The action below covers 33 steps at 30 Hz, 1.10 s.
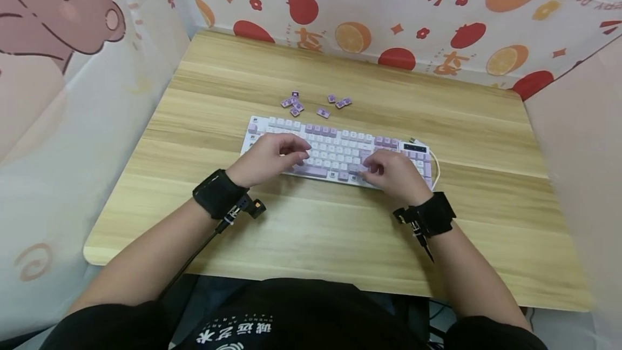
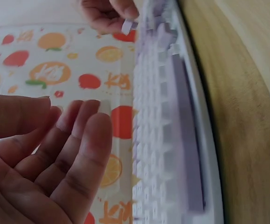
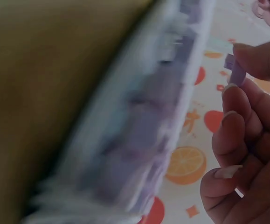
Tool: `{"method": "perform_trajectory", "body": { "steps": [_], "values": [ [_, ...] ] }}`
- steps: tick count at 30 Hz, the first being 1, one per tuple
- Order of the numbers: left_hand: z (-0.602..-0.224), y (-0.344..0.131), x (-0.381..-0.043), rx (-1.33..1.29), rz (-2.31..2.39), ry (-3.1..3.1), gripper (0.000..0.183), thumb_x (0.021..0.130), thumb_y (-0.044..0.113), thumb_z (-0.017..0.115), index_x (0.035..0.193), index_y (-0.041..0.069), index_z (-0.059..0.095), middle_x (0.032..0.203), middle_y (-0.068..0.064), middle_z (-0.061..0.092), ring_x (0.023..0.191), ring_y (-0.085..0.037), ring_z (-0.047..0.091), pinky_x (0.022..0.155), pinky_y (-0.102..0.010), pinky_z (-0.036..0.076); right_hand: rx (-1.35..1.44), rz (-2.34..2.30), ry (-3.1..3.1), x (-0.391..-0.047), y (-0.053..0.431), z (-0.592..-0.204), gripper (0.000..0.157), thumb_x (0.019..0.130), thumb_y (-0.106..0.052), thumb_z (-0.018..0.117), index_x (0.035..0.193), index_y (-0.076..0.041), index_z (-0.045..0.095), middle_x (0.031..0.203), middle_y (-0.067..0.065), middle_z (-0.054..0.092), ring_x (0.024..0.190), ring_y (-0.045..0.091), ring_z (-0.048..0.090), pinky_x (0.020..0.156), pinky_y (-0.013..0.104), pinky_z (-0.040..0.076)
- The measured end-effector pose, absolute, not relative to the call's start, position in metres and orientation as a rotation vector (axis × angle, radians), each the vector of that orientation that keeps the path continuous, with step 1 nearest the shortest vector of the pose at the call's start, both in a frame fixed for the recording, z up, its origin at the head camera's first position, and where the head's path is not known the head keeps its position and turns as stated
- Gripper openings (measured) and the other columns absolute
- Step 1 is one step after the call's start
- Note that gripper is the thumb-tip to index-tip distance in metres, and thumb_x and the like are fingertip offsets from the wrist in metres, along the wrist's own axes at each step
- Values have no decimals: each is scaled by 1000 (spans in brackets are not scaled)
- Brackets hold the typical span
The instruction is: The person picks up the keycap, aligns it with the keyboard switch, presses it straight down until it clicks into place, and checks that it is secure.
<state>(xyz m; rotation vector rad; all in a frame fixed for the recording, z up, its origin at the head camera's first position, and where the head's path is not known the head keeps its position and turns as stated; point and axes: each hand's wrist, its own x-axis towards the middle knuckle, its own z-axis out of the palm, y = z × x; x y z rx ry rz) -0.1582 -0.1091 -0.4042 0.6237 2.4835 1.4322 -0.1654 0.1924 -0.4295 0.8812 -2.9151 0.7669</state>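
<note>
right hand (image 1: 396, 175) above keyboard (image 1: 335, 147), right side: grip pinched lavender keycap (image 3: 238, 74), probably for precision. left hand (image 1: 269, 156): grip relaxed, apparently empty. purple keycaps (image 1: 323, 113): lay beyond keyboard, presumably for easy reach.

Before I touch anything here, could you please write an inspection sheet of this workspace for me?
Surface: light wood-grain tabletop.
Job's things: white-and-purple keyboard; one held purple keycap.
Clutter: loose purple keycaps scattered beyond the keyboard.
Hands: left hand over the keyboard, fingers slightly bent, nothing seen in it; right hand pinches that keycap.
Cables: white cable at the keyboard's right end; black cable at the left wrist strap.
Surroundings: fruit-print cloth beyond the tabletop; cartoon-print cloth at left.
</note>
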Motion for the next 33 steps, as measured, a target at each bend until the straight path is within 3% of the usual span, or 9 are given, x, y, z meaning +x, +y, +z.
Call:
{"method": "perform_trajectory", "body": {
  "steps": [6, 14, 19, 23, 28, 33],
  "values": [
    [-410, -88, -162, 762, 1188, 2569, 21, 89, 16, 61, 108, 7, 68, 96, -6, 70, 81, -11, 58, 73, -35, 52, 879, 686, -2972, -161, 199, -441, 16, 80, -26, 69, 88, -12, 71, 77, -1, 63, 69, 10, 52, 61, 31, 49],
    [-423, -41, -162, 973, 944, 2604, 23, 88, 10, 59, 109, 6, 67, 103, -9, 70, 93, -16, 60, 86, -37, 52, 936, 636, -2940, -159, 198, -451, 19, 83, -30, 70, 91, -13, 71, 84, 1, 67, 73, 10, 55, 66, 33, 51],
    [-434, -16, -161, 1134, 769, 2711, 24, 87, 10, 59, 107, 14, 70, 94, -4, 66, 82, -13, 56, 72, -30, 52, 999, 499, -2876, -156, 197, -450, 14, 83, -25, 70, 87, -12, 72, 80, 1, 68, 72, 11, 57, 64, 33, 52],
    [-439, 0, -165, 1209, 672, 2775, 16, 88, 16, 61, 95, 19, 74, 83, 0, 61, 72, -12, 51, 62, -28, 48, 1003, 485, -2918, -159, 198, -441, 11, 84, -24, 69, 83, -13, 73, 78, 0, 70, 71, 12, 60, 64, 34, 54],
    [-439, 15, -183, 1102, 689, 2669, 11, 82, 10, 64, 76, 16, 71, 77, 2, 64, 68, -10, 54, 62, -26, 49, 899, 678, -3204, -180, 200, -426, 13, 80, -27, 73, 73, -16, 72, 72, -2, 70, 65, 12, 58, 59, 32, 51],
    [-440, 20, -196, 988, 759, 2569, 11, 73, 5, 67, 77, 12, 59, 72, 0, 59, 67, -14, 53, 59, -27, 44, 783, 666, -3517, -208, 198, -416, 28, 73, -35, 78, 64, -13, 62, 65, 2, 61, 57, 17, 52, 52, 30, 42]
  ]
}}
